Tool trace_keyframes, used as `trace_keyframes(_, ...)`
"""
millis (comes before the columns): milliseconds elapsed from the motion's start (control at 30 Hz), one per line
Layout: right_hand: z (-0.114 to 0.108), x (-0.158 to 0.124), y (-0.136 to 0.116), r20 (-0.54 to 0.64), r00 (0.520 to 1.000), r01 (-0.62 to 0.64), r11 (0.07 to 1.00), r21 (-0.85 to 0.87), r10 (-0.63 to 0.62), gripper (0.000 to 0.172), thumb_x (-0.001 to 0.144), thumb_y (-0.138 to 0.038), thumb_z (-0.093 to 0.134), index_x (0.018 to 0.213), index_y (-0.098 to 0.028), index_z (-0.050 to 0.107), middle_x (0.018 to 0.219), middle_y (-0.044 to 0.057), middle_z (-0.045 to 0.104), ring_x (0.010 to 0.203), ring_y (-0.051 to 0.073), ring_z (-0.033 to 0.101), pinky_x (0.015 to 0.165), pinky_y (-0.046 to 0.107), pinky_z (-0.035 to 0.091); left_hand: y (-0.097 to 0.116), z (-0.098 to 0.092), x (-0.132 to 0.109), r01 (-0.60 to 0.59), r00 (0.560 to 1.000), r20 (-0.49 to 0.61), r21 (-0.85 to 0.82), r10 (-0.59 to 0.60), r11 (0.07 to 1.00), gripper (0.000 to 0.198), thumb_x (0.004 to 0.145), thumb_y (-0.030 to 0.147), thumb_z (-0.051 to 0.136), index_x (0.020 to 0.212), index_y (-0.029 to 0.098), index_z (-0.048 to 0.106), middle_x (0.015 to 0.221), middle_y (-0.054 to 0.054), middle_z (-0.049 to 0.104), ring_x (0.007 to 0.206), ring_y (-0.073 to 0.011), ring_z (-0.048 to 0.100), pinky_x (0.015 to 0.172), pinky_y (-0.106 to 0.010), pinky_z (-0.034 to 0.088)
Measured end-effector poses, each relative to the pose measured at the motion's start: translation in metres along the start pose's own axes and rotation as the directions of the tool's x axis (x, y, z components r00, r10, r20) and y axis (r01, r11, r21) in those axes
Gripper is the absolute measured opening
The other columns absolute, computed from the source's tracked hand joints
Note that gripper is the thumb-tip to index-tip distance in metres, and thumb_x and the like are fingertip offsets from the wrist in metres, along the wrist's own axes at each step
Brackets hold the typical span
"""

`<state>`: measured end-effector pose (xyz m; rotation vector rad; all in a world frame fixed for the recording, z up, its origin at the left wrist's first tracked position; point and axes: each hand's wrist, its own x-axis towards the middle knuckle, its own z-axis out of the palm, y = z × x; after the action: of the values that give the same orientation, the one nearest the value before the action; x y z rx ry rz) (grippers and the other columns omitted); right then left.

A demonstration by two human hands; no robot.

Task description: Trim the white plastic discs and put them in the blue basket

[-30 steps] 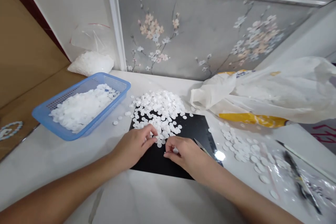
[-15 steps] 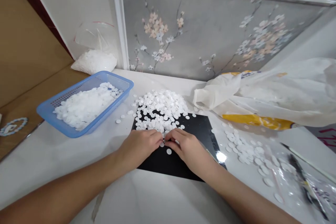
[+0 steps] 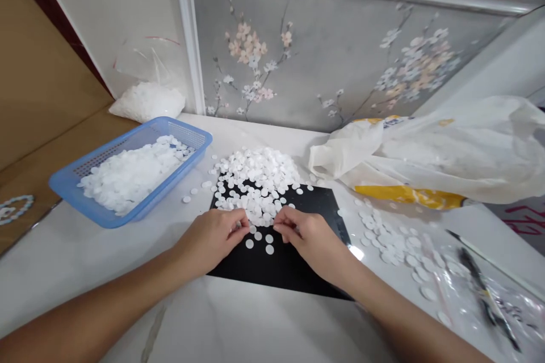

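A heap of small white round discs [image 3: 259, 167] spreads over the back of a black mat [image 3: 272, 269]. Just in front of it are both of my hands, a short gap apart. My left hand [image 3: 217, 238] is closed in a pinch at the left edge of the discs; whatever is between its fingertips is too small to make out. Thumb and forefinger of my right hand [image 3: 313, 238] are also pinched, and what they hold is hidden. Several loose discs [image 3: 269, 249] lie on the mat between the hands.
At the left stands a blue basket [image 3: 130, 212] of white discs, with a clear bag of white pieces [image 3: 149, 101] behind. A white and yellow plastic bag [image 3: 426, 153], scattered discs [image 3: 389, 241], a black pen-like tool [image 3: 487, 295] and clear plastic lie at right.
My hands were together at the fingertips and have moved apart, left hand to the left. More loose discs show on the mat between them. The view has shifted slightly.
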<state>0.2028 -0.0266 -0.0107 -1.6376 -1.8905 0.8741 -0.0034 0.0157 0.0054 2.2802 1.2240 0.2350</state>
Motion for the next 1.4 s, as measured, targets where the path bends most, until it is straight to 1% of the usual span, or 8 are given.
trace_keyframes(100, -0.004, -0.002, -0.003, 0.099, 0.995, 0.018, 0.999, 0.028, -0.02, 0.017, 0.09, -0.023, 0.045, 0.08, -0.022, 0.058, 0.06, -0.005, 0.052, 0.055, 0.011, 0.047, 0.054, 0.022, 0.035, -0.007, 0.003, 0.002, -0.094, 0.994, -0.047, 0.026, 0.096, 0.995, 0.016, 0.088, 0.023, 0.047, 0.084, 0.025, 0.062, 0.069, 0.006, 0.065, 0.061, -0.0117, 0.058, 0.058, -0.021, 0.034)
trace_keyframes(200, -0.001, -0.004, -0.007, 0.191, 0.982, 0.008, 0.999, -0.031, -0.002, 0.006, 0.085, -0.027, 0.056, 0.081, -0.024, 0.06, 0.058, -0.006, 0.05, 0.051, 0.01, 0.044, 0.051, 0.022, 0.031, -0.011, 0.006, 0.003, -0.196, 0.98, -0.036, 0.045, 0.197, 0.98, 0.016, 0.089, 0.021, 0.048, 0.087, 0.026, 0.063, 0.081, 0.006, 0.069, 0.071, -0.0114, 0.062, 0.062, -0.02, 0.037)
trace_keyframes(400, 0.002, -0.007, -0.012, 0.283, 0.959, 0.052, 0.994, -0.096, -0.023, 0.007, 0.082, -0.023, 0.059, 0.076, -0.023, 0.055, 0.06, -0.006, 0.055, 0.051, 0.01, 0.044, 0.052, 0.022, 0.029, -0.012, 0.014, 0.006, -0.216, 0.973, -0.036, 0.191, 0.227, 0.957, 0.01, 0.089, 0.025, 0.052, 0.082, 0.023, 0.06, 0.075, 0.005, 0.067, 0.066, -0.0113, 0.06, 0.055, -0.021, 0.032)
trace_keyframes(567, -0.002, -0.005, -0.003, 0.096, 0.995, -0.042, 0.998, 0.037, 0.039, 0.009, 0.083, -0.021, 0.049, 0.075, -0.023, 0.044, 0.057, -0.008, 0.043, 0.05, 0.01, 0.037, 0.047, 0.02, 0.029, -0.009, 0.013, 0.004, -0.194, 0.975, -0.062, 0.21, 0.212, 0.958, 0.018, 0.091, 0.027, 0.046, 0.08, 0.021, 0.059, 0.075, 0.003, 0.066, 0.064, -0.0123, 0.059, 0.054, -0.022, 0.031)
trace_keyframes(767, 0.005, -0.002, -0.001, 0.069, 0.997, -0.026, 0.999, 0.039, 0.024, 0.007, 0.084, -0.021, 0.05, 0.081, -0.023, 0.056, 0.064, -0.006, 0.053, 0.051, 0.01, 0.044, 0.051, 0.022, 0.034, -0.002, -0.001, -0.002, 0.087, 0.994, 0.074, -0.073, -0.081, 0.994, 0.02, 0.084, 0.033, 0.051, 0.071, 0.022, 0.061, 0.052, 0.006, 0.053, 0.048, -0.0109, 0.047, 0.048, -0.022, 0.029)
trace_keyframes(1067, 0.01, -0.005, -0.01, 0.06, 0.998, 0.028, 0.998, -0.056, -0.024, 0.011, 0.084, -0.02, 0.055, 0.074, -0.022, 0.051, 0.069, -0.002, 0.058, 0.062, 0.014, 0.053, 0.058, 0.025, 0.039, -0.007, -0.011, -0.001, 0.062, 0.994, 0.1, -0.172, -0.045, 0.983, 0.031, 0.091, 0.032, 0.036, 0.077, 0.022, 0.062, 0.063, 0.004, 0.059, 0.059, -0.0122, 0.052, 0.056, -0.023, 0.033)
trace_keyframes(1233, 0.008, -0.003, -0.006, 0.084, 0.996, -0.053, 0.982, 0.182, 0.038, 0.011, 0.092, -0.028, 0.044, 0.082, -0.023, 0.044, 0.068, -0.005, 0.058, 0.054, 0.011, 0.049, 0.051, 0.022, 0.038, -0.001, -0.003, -0.003, 0.07, 0.988, 0.137, -0.02, -0.067, 0.997, 0.018, 0.082, 0.042, 0.056, 0.087, 0.026, 0.061, 0.056, 0.006, 0.053, 0.056, -0.0146, 0.052, 0.051, -0.023, 0.028)
trace_keyframes(1400, 0.017, -0.003, -0.013, 0.039, 0.991, 0.128, 0.99, -0.053, -0.126, 0.012, 0.089, -0.013, 0.045, 0.084, -0.022, 0.052, 0.074, -0.001, 0.059, 0.062, 0.013, 0.054, 0.06, 0.025, 0.04, 0.004, 0.015, -0.003, -0.031, 0.994, 0.106, 0.184, 0.012, 0.982, 0.005, 0.084, 0.028, 0.058, 0.084, 0.023, 0.057, 0.069, 0.002, 0.064, 0.063, -0.0185, 0.061, 0.052, -0.025, 0.03)
